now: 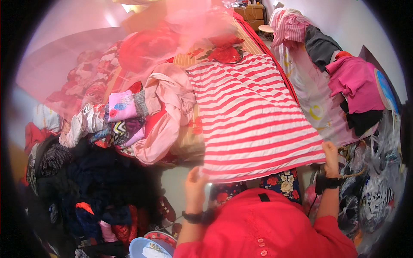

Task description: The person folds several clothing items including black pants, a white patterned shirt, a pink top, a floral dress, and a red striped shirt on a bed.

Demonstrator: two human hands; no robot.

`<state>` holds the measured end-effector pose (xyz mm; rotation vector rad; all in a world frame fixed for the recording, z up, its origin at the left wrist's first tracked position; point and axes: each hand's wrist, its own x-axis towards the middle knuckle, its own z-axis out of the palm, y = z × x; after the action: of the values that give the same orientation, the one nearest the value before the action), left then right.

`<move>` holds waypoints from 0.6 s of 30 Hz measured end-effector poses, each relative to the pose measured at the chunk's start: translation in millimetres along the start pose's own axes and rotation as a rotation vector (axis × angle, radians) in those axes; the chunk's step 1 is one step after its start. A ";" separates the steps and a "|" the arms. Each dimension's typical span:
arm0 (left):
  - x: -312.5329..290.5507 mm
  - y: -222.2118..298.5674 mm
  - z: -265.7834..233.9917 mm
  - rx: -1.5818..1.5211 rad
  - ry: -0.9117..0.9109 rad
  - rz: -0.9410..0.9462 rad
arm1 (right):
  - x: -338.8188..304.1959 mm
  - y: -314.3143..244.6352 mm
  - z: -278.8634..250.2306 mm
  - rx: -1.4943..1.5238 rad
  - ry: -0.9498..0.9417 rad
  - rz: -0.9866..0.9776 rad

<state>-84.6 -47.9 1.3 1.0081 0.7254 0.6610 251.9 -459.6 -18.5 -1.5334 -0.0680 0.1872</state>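
A red-and-white striped shirt [258, 124] lies spread across the bed in front of me, lightly wrinkled in its upper part. My right hand [330, 155] is closed on its near right corner. At the near left corner my left hand [195, 185], slightly blurred, has its fingers closed on the hem. Between the two hands the near edge hangs past the bed, above my lap. Left of the shirt lies a crumpled pale pink cloth [170, 112], next to a small pile topped by a folded pink garment [122, 105].
Dark clothes [103, 180] are heaped at the lower left, near a light blue basin [148, 247]. Pink sheer netting [150, 43] hangs over the far left. On the right, a pink garment [357, 81] drapes over something, above clear plastic bags [378, 189]. Far back stands a wooden drawer unit [251, 15].
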 end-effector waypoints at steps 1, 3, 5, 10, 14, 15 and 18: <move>-0.4 -10.8 -7.1 0.000 0.045 -0.053 | -0.5 26.1 -9.9 -0.084 0.026 0.013; -2.7 -18.9 -17.6 -0.025 0.055 -0.078 | -15.3 33.8 -3.4 -0.163 0.006 0.079; -4.3 -22.0 -22.5 -0.051 0.056 -0.105 | -32.7 33.1 17.1 -0.242 -0.005 0.141; -1.3 -15.2 -34.6 0.018 0.067 -0.086 | -84.9 -42.1 125.3 -0.671 -0.431 -0.503; -8.6 7.2 -26.1 -0.273 0.016 -0.053 | -106.2 -37.4 161.9 -0.874 -0.695 -0.786; -12.9 17.7 -20.7 -0.275 0.015 -0.057 | -105.5 -29.9 159.5 -0.879 -0.694 -0.782; -29.4 49.0 -14.2 -0.262 0.008 0.030 | -102.4 -20.8 155.9 -1.034 -0.740 -0.708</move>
<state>-120.9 -44.5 47.7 0.7770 0.6129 0.7651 127.6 -323.1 15.8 -2.2542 -1.4606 0.1414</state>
